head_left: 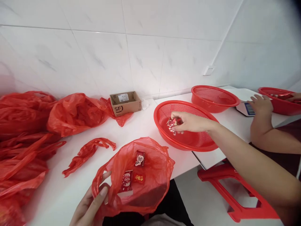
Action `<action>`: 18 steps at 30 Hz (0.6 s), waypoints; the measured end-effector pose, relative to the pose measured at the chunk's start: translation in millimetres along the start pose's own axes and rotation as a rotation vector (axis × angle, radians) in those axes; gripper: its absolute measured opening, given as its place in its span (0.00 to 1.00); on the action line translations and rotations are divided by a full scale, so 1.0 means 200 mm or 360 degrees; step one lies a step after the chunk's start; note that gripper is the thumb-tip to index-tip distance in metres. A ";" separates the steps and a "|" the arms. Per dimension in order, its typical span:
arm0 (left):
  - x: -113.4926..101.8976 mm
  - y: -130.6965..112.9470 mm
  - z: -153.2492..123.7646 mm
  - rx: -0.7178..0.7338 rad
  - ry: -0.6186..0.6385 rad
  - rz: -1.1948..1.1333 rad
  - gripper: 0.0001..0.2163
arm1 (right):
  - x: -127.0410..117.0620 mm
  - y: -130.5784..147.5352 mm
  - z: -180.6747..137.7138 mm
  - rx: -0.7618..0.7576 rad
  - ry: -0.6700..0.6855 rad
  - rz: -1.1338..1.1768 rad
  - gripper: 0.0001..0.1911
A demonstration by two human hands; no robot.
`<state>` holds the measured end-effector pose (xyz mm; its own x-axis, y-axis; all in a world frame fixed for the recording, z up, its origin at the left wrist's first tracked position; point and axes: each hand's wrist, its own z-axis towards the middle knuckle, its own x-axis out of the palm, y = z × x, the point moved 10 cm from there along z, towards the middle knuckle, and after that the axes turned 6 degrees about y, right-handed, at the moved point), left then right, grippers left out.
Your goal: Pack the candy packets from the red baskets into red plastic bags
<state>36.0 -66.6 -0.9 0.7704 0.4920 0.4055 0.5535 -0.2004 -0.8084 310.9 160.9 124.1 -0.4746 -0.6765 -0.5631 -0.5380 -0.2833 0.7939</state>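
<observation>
My left hand [95, 201] grips the handle of a red plastic bag [162, 153], whose mouth stands wide at the table's front edge. Inside lie a red-and-white wrapped packet [140, 158], a larger red packet [125, 181] and a small red packet with yellow print [138, 178]. Over a red mesh basket [164, 135], my right hand [184, 121] is closed around small wrapped packets [173, 124] in red and white. Their exact kind is too small to tell. The basket floor visible around my hand is bare red plastic.
Crumpled red bags [77, 113] cover the table's left side, beside an open cardboard box [127, 106]. A second red basket [215, 97] stands behind mine. At right, a co-worker's hand [261, 103] rests by a scale [245, 108], near a third basket [277, 105]. A red stool [244, 210] stands below.
</observation>
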 end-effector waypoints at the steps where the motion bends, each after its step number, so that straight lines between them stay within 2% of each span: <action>1: 0.02 -0.01 -0.01 0.0011 0.0012 -0.0008 0.31 | 0.10 0.12 0.02 -0.0111 0.0051 0.0099 0.14; 2: 0.05 -0.03 -0.01 0.0029 0.0026 -0.0016 0.33 | 0.21 0.23 0.04 -0.0201 0.0125 0.0163 0.14; 4: 0.10 -0.06 -0.02 0.0082 0.0051 -0.0043 0.33 | 0.42 0.36 0.08 -0.0300 0.0209 0.0033 0.13; 6: 0.14 -0.10 -0.03 0.0129 0.0076 -0.0070 0.32 | 0.58 0.42 0.14 -0.0342 0.0201 -0.0138 0.12; 8: 0.17 -0.14 -0.04 0.0179 0.0090 -0.0075 0.31 | 0.68 0.41 0.19 -0.0345 0.0194 -0.0202 0.12; 11: 0.19 -0.17 -0.05 0.0242 0.0113 -0.0061 0.32 | 0.73 0.38 0.23 -0.0358 0.0182 -0.0197 0.14; 15: 0.17 -0.18 -0.04 0.0288 0.0101 -0.0066 0.33 | 0.75 0.36 0.21 -0.0408 0.0186 -0.0329 0.13; 18: 0.14 -0.19 -0.04 0.0304 0.0076 -0.0077 0.31 | 0.73 0.32 0.19 -0.0346 0.0177 -0.0337 0.11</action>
<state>39.4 -51.5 43.7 0.7609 0.4556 0.4619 0.5235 -0.0105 -0.8519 179.9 70.3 83.7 -0.2824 -0.6539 -0.7019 -0.4496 -0.5561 0.6990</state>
